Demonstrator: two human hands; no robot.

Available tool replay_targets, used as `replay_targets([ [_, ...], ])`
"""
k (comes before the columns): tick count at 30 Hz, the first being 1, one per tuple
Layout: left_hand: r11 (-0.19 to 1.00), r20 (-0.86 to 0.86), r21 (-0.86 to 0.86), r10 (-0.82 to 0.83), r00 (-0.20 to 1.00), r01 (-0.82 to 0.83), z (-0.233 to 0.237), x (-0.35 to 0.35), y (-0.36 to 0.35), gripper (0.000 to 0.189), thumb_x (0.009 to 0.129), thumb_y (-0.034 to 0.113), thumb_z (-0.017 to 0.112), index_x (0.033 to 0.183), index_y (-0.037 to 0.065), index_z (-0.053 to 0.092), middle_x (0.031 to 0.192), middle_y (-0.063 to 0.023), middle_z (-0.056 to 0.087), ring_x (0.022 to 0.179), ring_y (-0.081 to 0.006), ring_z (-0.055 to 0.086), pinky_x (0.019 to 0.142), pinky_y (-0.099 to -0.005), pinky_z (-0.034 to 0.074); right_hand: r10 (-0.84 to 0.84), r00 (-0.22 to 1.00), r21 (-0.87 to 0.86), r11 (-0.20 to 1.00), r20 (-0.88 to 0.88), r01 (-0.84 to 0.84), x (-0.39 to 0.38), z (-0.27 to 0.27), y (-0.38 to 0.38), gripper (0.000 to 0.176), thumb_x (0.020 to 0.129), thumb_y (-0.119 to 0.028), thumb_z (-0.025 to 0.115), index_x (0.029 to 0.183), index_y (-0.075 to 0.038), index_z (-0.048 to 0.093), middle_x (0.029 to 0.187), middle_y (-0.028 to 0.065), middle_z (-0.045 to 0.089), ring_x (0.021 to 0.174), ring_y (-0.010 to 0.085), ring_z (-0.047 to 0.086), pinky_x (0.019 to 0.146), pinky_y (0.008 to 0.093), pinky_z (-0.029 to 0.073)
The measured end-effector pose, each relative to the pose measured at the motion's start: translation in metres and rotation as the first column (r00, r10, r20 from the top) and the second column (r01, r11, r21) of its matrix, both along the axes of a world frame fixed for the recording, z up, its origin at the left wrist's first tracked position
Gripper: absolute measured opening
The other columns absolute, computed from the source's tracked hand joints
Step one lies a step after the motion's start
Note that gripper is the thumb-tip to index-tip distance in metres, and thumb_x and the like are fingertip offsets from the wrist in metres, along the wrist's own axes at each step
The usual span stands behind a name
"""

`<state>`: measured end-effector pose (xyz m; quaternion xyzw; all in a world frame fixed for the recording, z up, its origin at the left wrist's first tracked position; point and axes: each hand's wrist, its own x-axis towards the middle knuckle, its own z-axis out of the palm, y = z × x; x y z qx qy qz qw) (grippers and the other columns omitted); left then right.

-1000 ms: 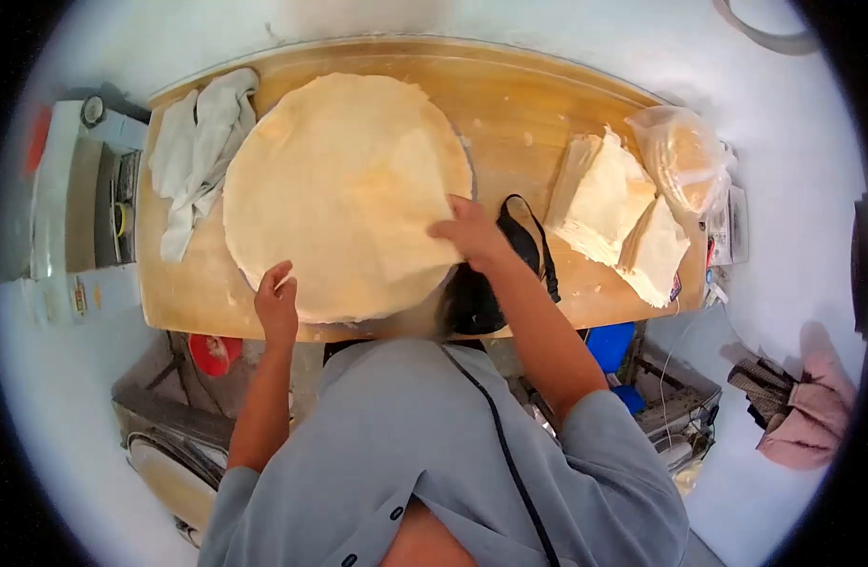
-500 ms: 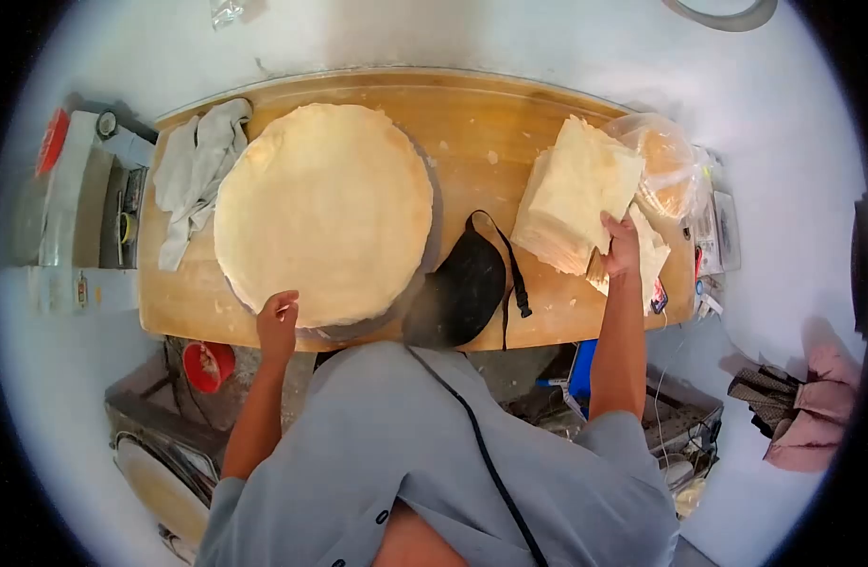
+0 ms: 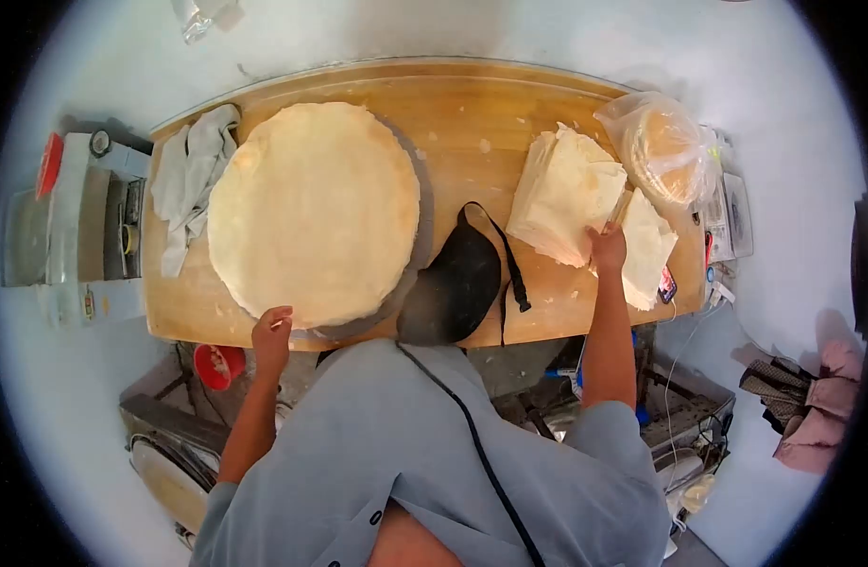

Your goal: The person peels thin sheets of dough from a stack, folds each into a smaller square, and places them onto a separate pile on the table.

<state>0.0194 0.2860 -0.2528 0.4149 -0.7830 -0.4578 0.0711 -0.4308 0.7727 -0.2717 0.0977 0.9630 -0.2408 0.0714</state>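
My left hand (image 3: 271, 331) is at the near edge of a large round flatbread (image 3: 316, 208), its fingers curled together. Whether it pinches anything is too small to tell. The flatbread lies on a slightly larger grey round board (image 3: 421, 236). At the right, my right hand (image 3: 608, 249) closes on the near corner of a flatbread sheet on top of a thick stack of folded flatbread (image 3: 566, 194). Its fingertips are partly hidden against the stack. Beside that hand lies a smaller folded flatbread pile (image 3: 648, 250).
A black waist bag (image 3: 457, 283) with a loose strap lies mid-table (image 3: 472, 170). A grey cloth (image 3: 193, 175) is at the left. A clear bag of round breads (image 3: 665, 151) sits back right, near a phone (image 3: 667, 283). Below the table's left edge is a red bucket (image 3: 218, 366).
My right hand has drawn down and left, and the sheet it held above the stack now lies lower on it. More of the smaller pile shows. My left hand stays by the round flatbread.
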Motion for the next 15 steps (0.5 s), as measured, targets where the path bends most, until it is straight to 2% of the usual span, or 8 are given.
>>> replay_targets([
  [1, 1.0, 0.002, 0.002, -0.001, 1.0, 0.001, 0.004, -0.004, 0.001, 0.02, 0.092, 0.01, 0.061, 0.108, 0.0, 0.068, 0.101, -0.0072, 0.071, 0.091, -0.0139, 0.064, 0.084, -0.0285, 0.051, -0.001, 1.0, 0.002, 1.0, 0.002, 0.001, 0.002, 0.004, -0.008, 0.046, 0.079, -0.025, 0.077, 0.116, -0.003, 0.059, 0.094, 0.0154, 0.064, 0.085, 0.0317, 0.064, 0.077, 0.042, 0.051],
  [4, 0.999, 0.006, -0.023, -0.024, 1.0, 0.024, 0.008, -0.015, 0.003, 0.02, 0.092, 0.011, 0.061, 0.108, 0.0, 0.068, 0.101, -0.0069, 0.07, 0.091, -0.0135, 0.064, 0.083, -0.0283, 0.051, 0.039, 0.945, 0.073, 0.997, -0.325, -0.016, 0.011, 0.006, -0.034, 0.079, 0.078, -0.045, 0.077, 0.136, -0.002, 0.045, 0.126, 0.0268, 0.054, 0.117, 0.0404, 0.054, 0.098, 0.0481, 0.046],
  [6, 0.999, -0.002, 0.007, -0.054, 0.999, 0.054, 0.005, -0.021, 0.002, 0.02, 0.091, 0.009, 0.06, 0.107, 0.002, 0.068, 0.102, -0.0074, 0.071, 0.093, -0.0155, 0.066, 0.08, -0.0281, 0.052, 0.104, 0.898, 0.203, 0.979, -0.428, -0.016, 0.01, -0.02, -0.06, 0.088, 0.08, -0.055, 0.072, 0.143, -0.002, 0.04, 0.135, 0.0276, 0.05, 0.127, 0.0433, 0.046, 0.103, 0.0512, 0.041],
  [7, 0.998, 0.001, 0.006, -0.062, 0.998, 0.062, 0.006, -0.024, 0.002, 0.02, 0.091, 0.009, 0.06, 0.107, 0.002, 0.068, 0.102, -0.0074, 0.071, 0.093, -0.0155, 0.066, 0.08, -0.0281, 0.052, 0.106, 0.921, 0.304, 0.953, -0.375, 0.014, 0.013, -0.028, -0.078, 0.096, 0.081, -0.064, 0.065, 0.148, -0.003, 0.033, 0.146, 0.0281, 0.039, 0.135, 0.046, 0.037, 0.106, 0.0579, 0.035],
  [8, 0.998, -0.006, 0.006, -0.069, 0.998, 0.069, 0.007, -0.028, 0.003, 0.02, 0.091, 0.01, 0.06, 0.107, 0.002, 0.068, 0.102, -0.0072, 0.071, 0.094, -0.0155, 0.066, 0.08, -0.0281, 0.052, 0.073, 0.969, 0.317, 0.948, -0.237, 0.006, 0.022, -0.022, -0.096, 0.102, 0.08, -0.07, 0.061, 0.152, -0.004, 0.027, 0.152, 0.0283, 0.03, 0.14, 0.0469, 0.028, 0.109, 0.0614, 0.029],
  [10, 0.998, -0.017, 0.005, -0.07, 0.997, 0.07, 0.008, -0.029, 0.003, 0.02, 0.092, 0.01, 0.06, 0.108, 0.002, 0.068, 0.102, -0.0071, 0.071, 0.094, -0.0155, 0.066, 0.08, -0.0282, 0.051, 0.095, 0.988, 0.347, 0.937, -0.125, -0.046, 0.04, -0.036, -0.109, 0.106, 0.08, -0.072, 0.058, 0.154, -0.006, 0.021, 0.157, 0.0283, 0.02, 0.144, 0.0467, 0.02, 0.112, 0.0611, 0.023],
  [14, 0.998, 0.01, -0.005, -0.067, 0.998, 0.068, 0.008, -0.023, 0.003, 0.019, 0.092, 0.01, 0.06, 0.108, 0.002, 0.068, 0.104, -0.0074, 0.071, 0.095, -0.0163, 0.066, 0.084, -0.0297, 0.052, 0.09, 0.991, 0.355, 0.933, -0.102, -0.048, 0.038, -0.042, -0.108, 0.106, 0.079, -0.074, 0.057, 0.155, -0.009, 0.022, 0.159, 0.0266, 0.016, 0.146, 0.0457, 0.016, 0.114, 0.0614, 0.019],
  [15, 0.999, 0.003, -0.001, -0.052, 0.999, 0.052, 0.007, -0.021, 0.003, 0.019, 0.092, 0.01, 0.06, 0.107, 0.002, 0.068, 0.105, -0.0077, 0.071, 0.095, -0.0166, 0.066, 0.084, -0.0301, 0.052, 0.073, 0.997, 0.324, 0.944, -0.036, -0.058, 0.034, -0.034, -0.106, 0.105, 0.08, -0.075, 0.056, 0.155, -0.01, 0.022, 0.159, 0.0257, 0.015, 0.146, 0.0448, 0.015, 0.114, 0.0612, 0.019],
])
